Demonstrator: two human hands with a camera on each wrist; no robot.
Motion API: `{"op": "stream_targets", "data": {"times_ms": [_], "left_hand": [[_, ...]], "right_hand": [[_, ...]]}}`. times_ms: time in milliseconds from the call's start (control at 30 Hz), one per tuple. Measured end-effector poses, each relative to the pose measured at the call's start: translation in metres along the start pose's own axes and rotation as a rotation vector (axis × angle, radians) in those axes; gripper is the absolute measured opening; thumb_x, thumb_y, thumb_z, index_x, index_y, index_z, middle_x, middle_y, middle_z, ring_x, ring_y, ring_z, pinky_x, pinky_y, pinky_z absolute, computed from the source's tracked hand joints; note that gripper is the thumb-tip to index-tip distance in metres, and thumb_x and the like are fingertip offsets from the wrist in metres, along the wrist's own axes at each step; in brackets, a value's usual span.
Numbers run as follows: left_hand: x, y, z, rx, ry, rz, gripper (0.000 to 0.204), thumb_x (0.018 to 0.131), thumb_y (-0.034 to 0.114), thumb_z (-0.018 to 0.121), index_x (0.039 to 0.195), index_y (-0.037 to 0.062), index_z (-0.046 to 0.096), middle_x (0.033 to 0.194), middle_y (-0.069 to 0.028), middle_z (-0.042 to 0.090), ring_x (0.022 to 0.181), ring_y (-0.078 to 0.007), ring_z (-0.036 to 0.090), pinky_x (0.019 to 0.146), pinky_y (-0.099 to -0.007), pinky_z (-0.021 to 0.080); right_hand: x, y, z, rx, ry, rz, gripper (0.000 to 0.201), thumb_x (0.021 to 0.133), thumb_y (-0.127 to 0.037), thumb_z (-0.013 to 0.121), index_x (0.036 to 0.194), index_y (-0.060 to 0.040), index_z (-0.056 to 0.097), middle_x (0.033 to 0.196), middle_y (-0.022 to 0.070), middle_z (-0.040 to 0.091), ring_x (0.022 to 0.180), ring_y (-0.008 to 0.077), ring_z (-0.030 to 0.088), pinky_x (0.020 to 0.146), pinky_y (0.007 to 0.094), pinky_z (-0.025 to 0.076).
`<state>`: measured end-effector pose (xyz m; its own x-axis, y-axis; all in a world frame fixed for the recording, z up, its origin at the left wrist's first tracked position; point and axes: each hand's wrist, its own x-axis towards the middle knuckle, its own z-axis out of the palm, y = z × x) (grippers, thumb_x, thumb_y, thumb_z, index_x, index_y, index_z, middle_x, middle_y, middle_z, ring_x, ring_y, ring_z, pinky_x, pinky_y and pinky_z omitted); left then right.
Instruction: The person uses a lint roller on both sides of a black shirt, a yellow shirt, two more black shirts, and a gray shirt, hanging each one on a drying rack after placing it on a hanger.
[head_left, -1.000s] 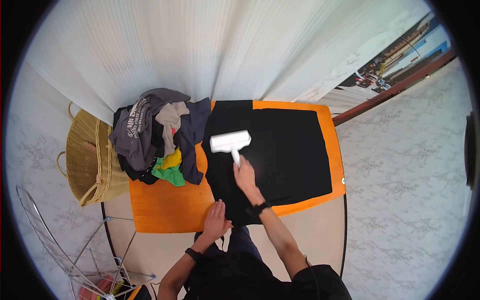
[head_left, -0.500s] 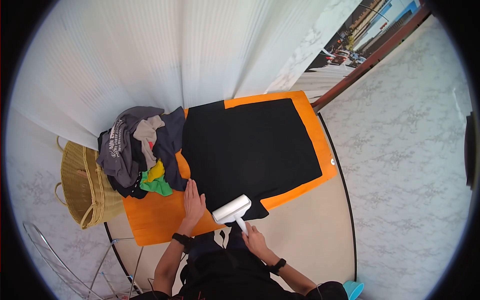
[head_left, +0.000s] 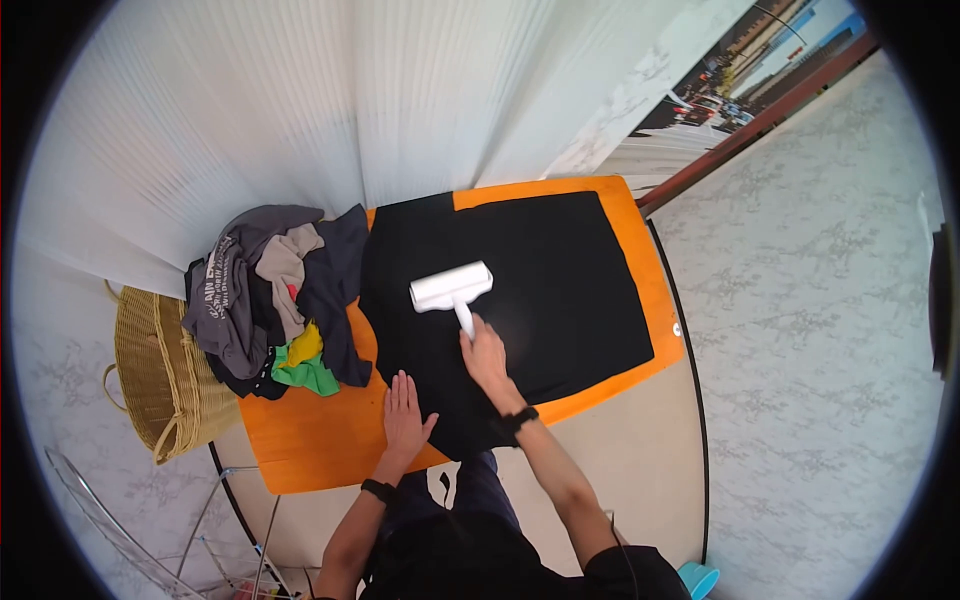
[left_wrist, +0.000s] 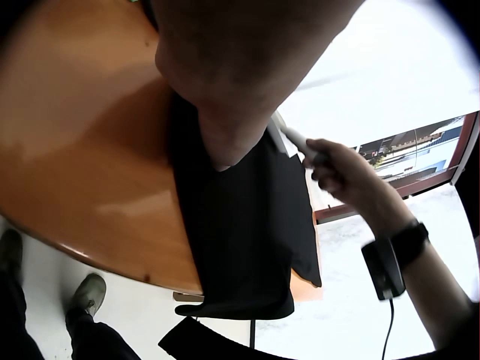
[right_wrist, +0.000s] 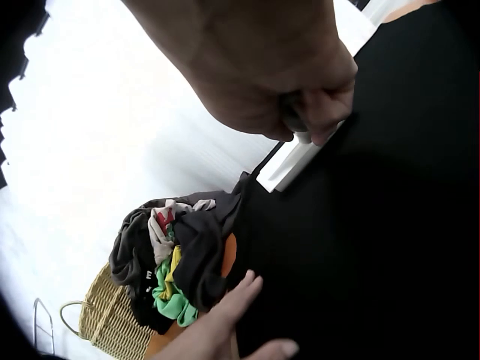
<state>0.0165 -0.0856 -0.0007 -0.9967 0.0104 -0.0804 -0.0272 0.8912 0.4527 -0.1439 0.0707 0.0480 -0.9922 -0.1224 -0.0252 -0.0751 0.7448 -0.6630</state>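
Note:
A black garment (head_left: 540, 290) lies spread flat over the orange wooden table (head_left: 310, 450). My right hand (head_left: 486, 356) grips the handle of a white lint roller (head_left: 452, 287), whose wide head is over the garment's left-middle part. In the right wrist view the fingers wrap the handle and the roller (right_wrist: 289, 165) lies close over the black cloth. My left hand (head_left: 405, 425) rests with straight fingers along the garment's near left edge, thumb on the cloth. From the left wrist view, the left hand (left_wrist: 232, 120) lies over the cloth's edge and partly hides the roller.
A heap of crumpled clothes (head_left: 240, 290), grey, beige, green and yellow, sits at the table's left back. Beside it stands a wicker basket (head_left: 150, 370). A metal rack (head_left: 190, 540) is at lower left, a light blue container (head_left: 698, 578) at lower right. White curtain (head_left: 300, 100) hangs behind.
Half a second ago the roller was at the garment's near edge; my right hand has pushed it away from me, toward the middle. My left hand has shifted slightly along the near left edge.

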Motion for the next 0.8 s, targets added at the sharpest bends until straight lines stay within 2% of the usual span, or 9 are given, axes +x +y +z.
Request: {"op": "stream_targets", "data": {"times_ms": [233, 333, 400, 467, 533, 600, 700, 767, 800], "left_hand": [[0.0, 0.006, -0.002, 0.014, -0.029, -0.063, 0.094, 0.08, 0.036, 0.073, 0.149, -0.0067, 0.024, 0.159, -0.0224, 0.019, 0.147, -0.036, 0.02, 0.119, -0.0467, 0.019], [0.007, 0.005, -0.011, 0.028, -0.045, -0.079, 0.08, 0.084, 0.032, 0.068, 0.145, -0.006, 0.033, 0.155, -0.0235, 0.027, 0.144, -0.0356, 0.028, 0.117, -0.0466, 0.024], [0.025, -0.005, -0.015, -0.171, 0.125, -0.113, 0.06, 0.087, 0.026, 0.065, 0.136, -0.0038, 0.046, 0.145, -0.0234, 0.041, 0.134, -0.0369, 0.041, 0.111, -0.0471, 0.032], [0.071, -0.019, -0.034, -0.264, 0.255, -0.129, 0.042, 0.091, 0.019, 0.059, 0.127, -0.0015, 0.054, 0.134, -0.0202, 0.051, 0.123, -0.0372, 0.049, 0.105, -0.0471, 0.038], [0.135, -0.027, -0.061, -0.294, 0.225, -0.11, 0.036, 0.092, 0.014, 0.054, 0.125, -0.0005, 0.055, 0.13, -0.0172, 0.055, 0.119, -0.0364, 0.052, 0.103, -0.0462, 0.04], [0.197, -0.042, -0.059, -0.175, 0.319, 0.071, 0.037, 0.093, 0.013, 0.053, 0.127, -0.0006, 0.054, 0.133, -0.0173, 0.054, 0.123, -0.0359, 0.05, 0.105, -0.0456, 0.039], [0.267, -0.052, -0.046, -0.089, 0.257, 0.143, 0.041, 0.093, 0.015, 0.052, 0.132, 0.0002, 0.052, 0.14, -0.0175, 0.05, 0.13, -0.0355, 0.046, 0.109, -0.0448, 0.036], [0.297, -0.058, -0.037, 0.05, 0.123, 0.247, 0.046, 0.094, 0.018, 0.052, 0.137, 0.0015, 0.049, 0.146, -0.0158, 0.046, 0.136, -0.0331, 0.041, 0.112, -0.0445, 0.034], [0.307, -0.061, -0.034, 0.124, 0.038, 0.266, 0.054, 0.095, 0.022, 0.052, 0.143, 0.001, 0.042, 0.15, -0.0156, 0.04, 0.14, -0.0323, 0.036, 0.114, -0.0449, 0.032]], "right_hand": [[0.09, -0.027, 0.031, -0.114, -0.028, -0.034, 0.029, 0.093, -0.018, 0.059, 0.113, 0.0029, 0.053, 0.093, 0.0283, 0.062, 0.085, 0.0478, 0.064, 0.072, 0.053, 0.053], [0.09, -0.018, 0.032, -0.007, 0.016, -0.095, 0.036, 0.094, -0.019, 0.059, 0.122, 0.0039, 0.054, 0.097, 0.0289, 0.063, 0.089, 0.0479, 0.062, 0.075, 0.0524, 0.051], [0.06, -0.007, 0.026, 0.053, 0.07, -0.092, 0.035, 0.094, -0.019, 0.057, 0.121, 0.0034, 0.055, 0.1, 0.0285, 0.064, 0.094, 0.0467, 0.061, 0.079, 0.051, 0.05], [0.026, 0.017, 0.023, 0.038, 0.104, -0.101, 0.036, 0.095, -0.022, 0.057, 0.121, 0.0026, 0.056, 0.099, 0.028, 0.064, 0.093, 0.0466, 0.062, 0.078, 0.0503, 0.05], [0.001, 0.036, 0.02, 0.028, 0.065, -0.029, 0.034, 0.095, -0.023, 0.058, 0.117, 0.0025, 0.056, 0.096, 0.0271, 0.065, 0.087, 0.0462, 0.063, 0.074, 0.0496, 0.05], [-0.004, 0.043, 0.018, 0.04, 0.066, -0.008, 0.033, 0.095, -0.023, 0.059, 0.116, 0.0019, 0.056, 0.094, 0.0267, 0.065, 0.084, 0.0459, 0.063, 0.073, 0.0493, 0.05], [0.0, 0.057, 0.026, 0.053, 0.089, -0.01, 0.03, 0.094, -0.024, 0.061, 0.111, 0.0005, 0.056, 0.089, 0.0263, 0.064, 0.079, 0.0454, 0.063, 0.069, 0.0494, 0.05], [0.002, 0.061, 0.029, 0.042, 0.029, 0.03, 0.028, 0.094, -0.025, 0.061, 0.106, 0.0001, 0.055, 0.085, 0.0259, 0.063, 0.076, 0.0453, 0.063, 0.066, 0.0505, 0.049], [0.002, 0.061, 0.028, 0.05, 0.008, 0.03, 0.028, 0.094, -0.022, 0.062, 0.104, 0.0016, 0.053, 0.086, 0.026, 0.062, 0.077, 0.0457, 0.063, 0.067, 0.0501, 0.051]]}}
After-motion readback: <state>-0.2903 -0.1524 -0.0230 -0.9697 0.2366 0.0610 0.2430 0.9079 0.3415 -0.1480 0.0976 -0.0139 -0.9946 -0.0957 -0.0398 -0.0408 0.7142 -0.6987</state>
